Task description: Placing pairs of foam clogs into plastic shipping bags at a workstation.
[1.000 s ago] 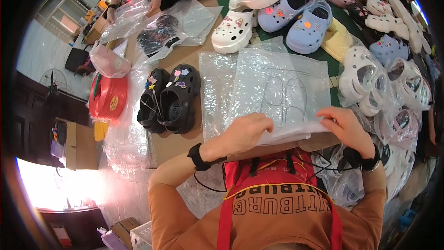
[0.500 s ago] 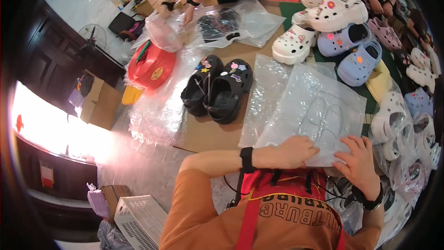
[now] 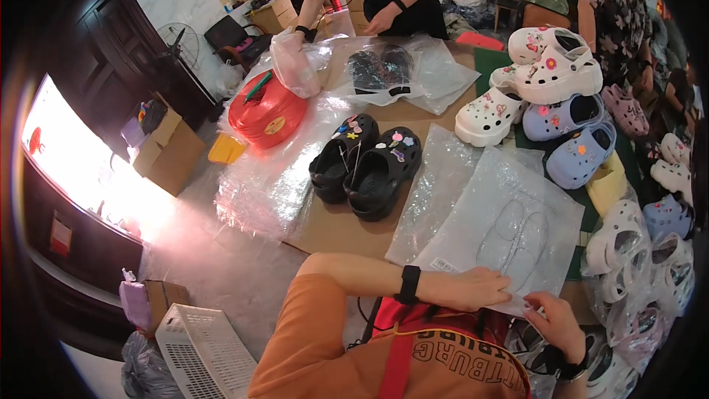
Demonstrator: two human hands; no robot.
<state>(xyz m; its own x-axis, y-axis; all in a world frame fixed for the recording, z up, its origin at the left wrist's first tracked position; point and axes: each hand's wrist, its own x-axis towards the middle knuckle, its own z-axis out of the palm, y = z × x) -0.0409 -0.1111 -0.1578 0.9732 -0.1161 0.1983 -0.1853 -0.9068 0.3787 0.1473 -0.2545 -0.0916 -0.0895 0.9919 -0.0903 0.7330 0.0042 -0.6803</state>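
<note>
A frosted plastic bag [image 3: 473, 233] printed with shoe-sole outlines lies flat on the table in front of me. My left hand [image 3: 476, 288] is closed at its near edge, fingers curled over the plastic. Beside it, my right hand [image 3: 555, 323] pinches the same edge between thumb and fingers. Another clear plastic bag [image 3: 428, 177] lies partly underneath. To the left stands a pair of black clogs [image 3: 369, 170] with colourful charms, joined by a thin tie.
White clogs [image 3: 543, 74] and blue clogs [image 3: 580, 155] are piled at the right, with bagged clogs [image 3: 617, 240] nearer me. A red roll [image 3: 267, 112] sits on plastic sheeting at the left. Across the table, a co-worker's hand [image 3: 382, 21] is near a bagged dark pair [image 3: 380, 70].
My right hand has gone from spread fingers to a pinch on the bag's near edge, closer to my left hand. The view has tilted up, and the co-worker's hands have moved apart.
</note>
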